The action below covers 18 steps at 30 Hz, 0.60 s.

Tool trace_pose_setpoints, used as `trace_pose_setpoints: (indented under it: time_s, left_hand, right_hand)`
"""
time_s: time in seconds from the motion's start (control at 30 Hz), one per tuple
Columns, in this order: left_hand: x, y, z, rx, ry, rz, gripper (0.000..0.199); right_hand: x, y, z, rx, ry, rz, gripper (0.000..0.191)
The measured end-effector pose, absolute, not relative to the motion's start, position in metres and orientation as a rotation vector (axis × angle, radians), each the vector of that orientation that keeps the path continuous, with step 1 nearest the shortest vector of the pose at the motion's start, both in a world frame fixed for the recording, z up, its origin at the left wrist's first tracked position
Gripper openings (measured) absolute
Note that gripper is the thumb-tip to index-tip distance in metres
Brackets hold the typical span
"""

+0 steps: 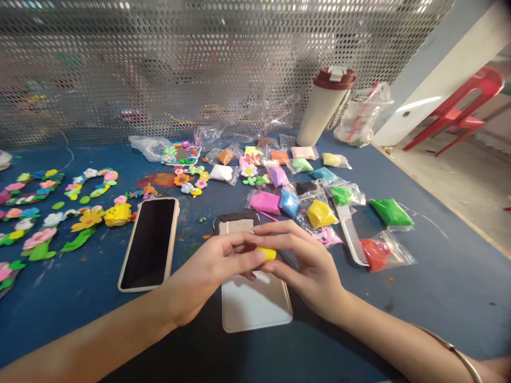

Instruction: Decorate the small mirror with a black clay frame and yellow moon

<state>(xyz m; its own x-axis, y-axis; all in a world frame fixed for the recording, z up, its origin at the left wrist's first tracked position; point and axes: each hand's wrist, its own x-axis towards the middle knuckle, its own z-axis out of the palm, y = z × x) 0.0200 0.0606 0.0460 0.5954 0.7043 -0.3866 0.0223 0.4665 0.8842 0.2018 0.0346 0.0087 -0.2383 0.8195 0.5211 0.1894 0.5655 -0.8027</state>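
Observation:
A small lump of yellow clay [266,254] is pinched between my two hands, above a pale flat board [257,306]. My left hand [227,258] presses it with the thumb from the left, its fingers curled behind. From the right, my right hand [301,260] holds the same lump between thumb and fingers. Black material edges the top of the board, around a beige area [235,225]. Just beyond my right hand lies an opened bag of yellow clay [321,214]. Part of the board is hidden under my hands.
A phone [149,244] lies left of the board. Colourful clay flowers [90,218] spread across the far left. Bagged clay [265,202], a white comb [352,234] and red clay [375,254] lie beyond and right. A tumbler [324,106] stands by the perforated metal screen [159,69].

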Motion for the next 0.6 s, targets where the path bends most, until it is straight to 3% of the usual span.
trace_pose_setpoints:
  time_s: [0.27, 0.4, 0.6]
  left_hand:
    - [0.0225, 0.0666, 0.0442, 1.056, 0.869, 0.566, 0.019]
    - [0.0212, 0.0676, 0.0438, 1.185, 0.952, 0.615, 0.024]
    - [0.0138, 0.0660, 0.0388, 2.087, 1.021, 0.895, 0.018]
  right_hand:
    - [0.2023, 0.0388, 0.0110, -0.820, -1.457, 1.292, 0.026]
    - [0.2067, 0.0421, 0.0103, -0.823, -1.411, 1.393, 0.026]
    - [0.2036, 0.0439, 0.0081, -0.883, -1.072, 1.600, 0.027]
